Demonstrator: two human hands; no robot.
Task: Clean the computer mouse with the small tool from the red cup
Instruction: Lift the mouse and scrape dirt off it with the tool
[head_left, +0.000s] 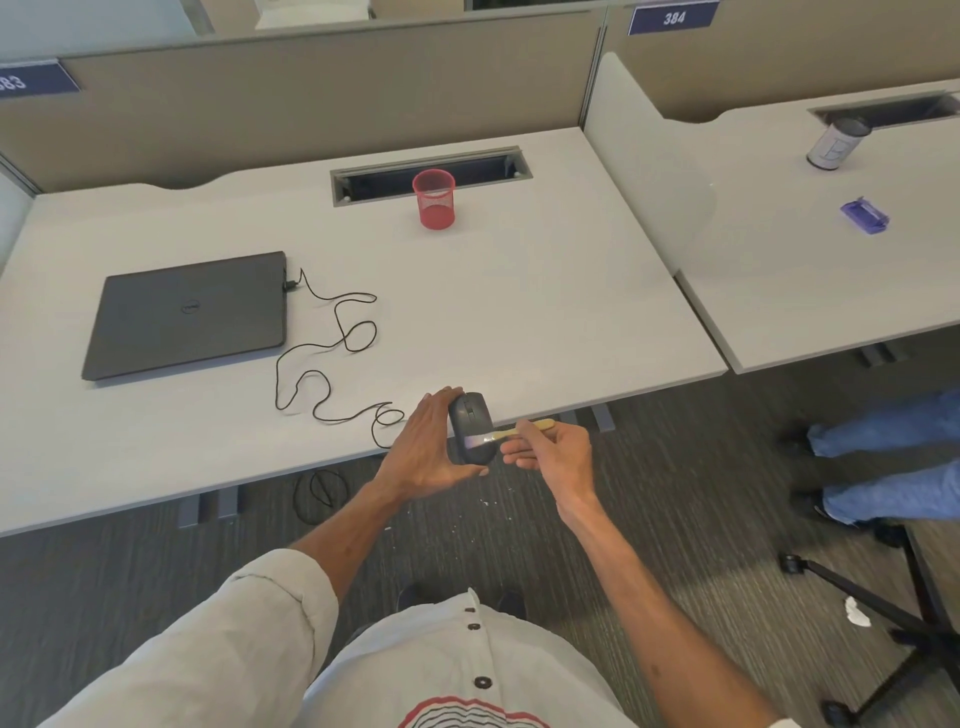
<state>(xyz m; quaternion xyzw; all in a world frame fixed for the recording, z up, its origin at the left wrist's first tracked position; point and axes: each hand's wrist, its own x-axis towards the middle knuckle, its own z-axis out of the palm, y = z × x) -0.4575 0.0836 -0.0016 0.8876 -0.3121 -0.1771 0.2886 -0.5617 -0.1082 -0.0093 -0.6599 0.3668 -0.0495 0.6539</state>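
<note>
Partition sign (673, 18) reads 384 (another (31, 81) shows 83); laptop (187, 314) bears Dell.

An open-plan office: white desks (519, 291) are sitting in rows, beige partitions (311, 98) are carrying numbered blue signs (673, 18), and a closed laptop (187, 314) is lying beside a rolling chair base (883, 623).

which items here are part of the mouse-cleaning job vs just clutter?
In play:
- mouse, held in left hand
- small tool, held in right hand, tip on the mouse
- red cup, looks empty

Lying about:
- closed laptop
- grey can and purple item on the neighbouring desk
</note>
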